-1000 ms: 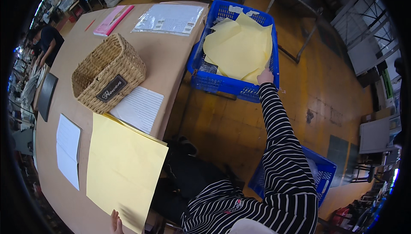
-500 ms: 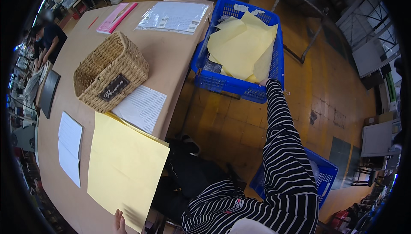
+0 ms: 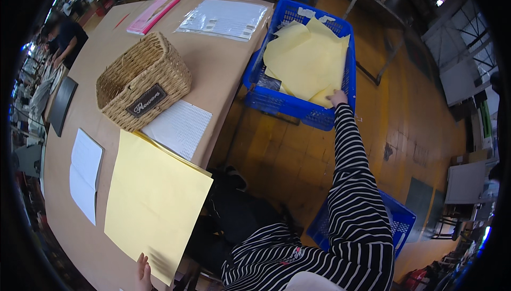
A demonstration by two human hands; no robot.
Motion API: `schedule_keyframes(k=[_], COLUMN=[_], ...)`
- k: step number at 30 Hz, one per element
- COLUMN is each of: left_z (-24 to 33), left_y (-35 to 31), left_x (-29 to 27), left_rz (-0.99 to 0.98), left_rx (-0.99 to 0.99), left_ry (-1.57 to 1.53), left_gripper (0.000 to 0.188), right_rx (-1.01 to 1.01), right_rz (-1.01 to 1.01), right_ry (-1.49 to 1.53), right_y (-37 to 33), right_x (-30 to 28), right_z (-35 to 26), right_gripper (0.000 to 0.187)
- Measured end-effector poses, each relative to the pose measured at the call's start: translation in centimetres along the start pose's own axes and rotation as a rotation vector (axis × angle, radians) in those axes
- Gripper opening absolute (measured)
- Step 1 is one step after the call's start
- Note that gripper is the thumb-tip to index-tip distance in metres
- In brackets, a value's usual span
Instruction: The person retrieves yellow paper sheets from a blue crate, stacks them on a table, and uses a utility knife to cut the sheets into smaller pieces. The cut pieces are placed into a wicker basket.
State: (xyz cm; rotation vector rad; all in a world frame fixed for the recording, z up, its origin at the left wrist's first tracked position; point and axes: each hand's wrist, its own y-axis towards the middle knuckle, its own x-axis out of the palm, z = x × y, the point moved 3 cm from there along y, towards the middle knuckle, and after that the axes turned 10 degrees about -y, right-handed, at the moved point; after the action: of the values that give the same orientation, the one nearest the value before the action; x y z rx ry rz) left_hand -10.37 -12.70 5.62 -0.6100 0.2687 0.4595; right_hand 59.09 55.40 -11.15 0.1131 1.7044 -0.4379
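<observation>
My right hand (image 3: 336, 98) reaches to the near right corner of a blue plastic crate (image 3: 298, 113). Its fingers look closed on the edge of a crumpled yellow paper sheet (image 3: 308, 59) that lies over the crate's contents. At the table's near edge, my left hand (image 3: 143, 274) has its fingers stretched out and holds nothing. It is beside a stack of flat yellow paper sheets (image 3: 159, 200), casting a shadow on the top one. A woven basket (image 3: 143, 86) with a dark label stands just beyond the stack, partly over a white printed sheet (image 3: 181, 128).
An open notebook (image 3: 85, 174) lies on the brown table (image 3: 213, 72). Farther back are a pink packet (image 3: 153, 17) and papers in a clear sleeve (image 3: 222, 19). Another blue crate (image 3: 403, 219) sits by my right arm. A person (image 3: 69, 41) works across the table.
My right hand now shows more fully over the crate's corner. The yellow sheet's raised flap there lies flatter. My left hand stays beside the stack, and the view has shifted slightly.
</observation>
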Motion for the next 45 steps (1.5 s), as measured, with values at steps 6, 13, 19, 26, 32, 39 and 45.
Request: schedule_keyframes(k=[6, 13, 19, 26, 32, 39, 45], left_z=[-1.1, 0.1, 4.9, 7.7, 2.5, -3.4, -3.7], left_y=[-0.4, -0.9, -1.4, -1.3, -1.3, -3.5, -4.3], left_x=[-0.2, 1.5, 4.4, 5.4, 3.2, 3.9, 4.2], left_rz=[0.026, 0.043, 0.121, 0.223, 0.453, 0.397, 0.322], left_rx=[-0.029, 0.035, 0.143, 0.386, 0.431, 0.498, 0.557], left_ry=[-0.04, -0.123, -0.182, -0.329, -0.876, -1.782, -1.892], left_gripper=[0.051, 0.052, 0.047, 0.043, 0.051, 0.058, 0.059], right_rx=[-0.034, -0.362, -0.734, -1.582, -2.309, -2.524, -2.326], right_rz=[0.525, 0.781, 0.929, 0.918, 0.587, 0.081, 0.038], right_ry=[0.389, 0.603, 0.485, 0.194, 0.064, -0.021, -0.045], right_y=[-4.1, -13.2, -25.6, -40.5, -47.0, -50.3, -48.9], right_x=[-8.5, -20.6, -25.1, -21.4, -15.3, -8.4, -6.8], right_z=[0.4, -5.4, -14.5, -23.0, -26.1, -26.5, -27.4], right_gripper=[0.043, 0.039, 0.031, 0.021, 0.014, 0.008, 0.008])
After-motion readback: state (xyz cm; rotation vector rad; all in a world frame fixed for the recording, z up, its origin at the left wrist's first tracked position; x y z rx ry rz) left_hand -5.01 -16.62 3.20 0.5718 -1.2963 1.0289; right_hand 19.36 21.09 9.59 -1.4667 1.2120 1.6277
